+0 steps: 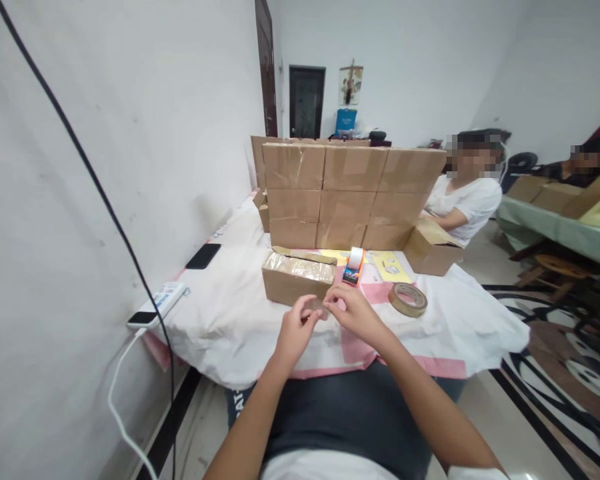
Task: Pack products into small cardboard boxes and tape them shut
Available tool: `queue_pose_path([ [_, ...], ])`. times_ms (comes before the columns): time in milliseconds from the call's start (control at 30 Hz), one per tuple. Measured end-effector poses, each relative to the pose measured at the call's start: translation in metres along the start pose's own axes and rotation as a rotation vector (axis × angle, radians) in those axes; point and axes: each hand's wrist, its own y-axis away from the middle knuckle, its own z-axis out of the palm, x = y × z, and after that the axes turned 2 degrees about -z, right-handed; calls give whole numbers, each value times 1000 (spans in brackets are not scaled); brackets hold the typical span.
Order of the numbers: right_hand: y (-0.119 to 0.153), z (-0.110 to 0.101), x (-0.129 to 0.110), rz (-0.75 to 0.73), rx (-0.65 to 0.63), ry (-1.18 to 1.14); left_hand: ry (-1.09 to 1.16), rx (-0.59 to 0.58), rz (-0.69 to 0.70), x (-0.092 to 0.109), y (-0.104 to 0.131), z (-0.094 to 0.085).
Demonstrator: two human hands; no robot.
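My left hand [300,327] and my right hand [353,312] meet at the near side of an open cardboard box [293,283], above the cloth. Both have thumb and fingers curled into a pinch, fingertips almost touching. Whatever lies between them is too small or too clear to make out. Shiny clear-wrapped contents show in the box, its flap raised at the back. Just beyond my right hand lies an orange tape dispenser [353,267] with a white roll. A roll of brown packing tape [408,300] rests flat to the right.
A wall of stacked, taped cardboard boxes [347,193] rises at the back of the table. Another box [433,250] stands right of it, near a seated person in white [473,203]. A black phone [203,256] and a white power strip [163,303] lie left; a black cable hangs there.
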Motion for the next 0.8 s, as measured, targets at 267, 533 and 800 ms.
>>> queue_pose_path([
  [267,-55,-26,-11,160,111,-257,-986,185,184,19,-87,-81],
  [533,-141,7,20,393,-91,83,-1026,79,206,5,-105,-75],
  [800,-149,35,51,518,-108,495,-1206,120,274,-3,-88,-68],
])
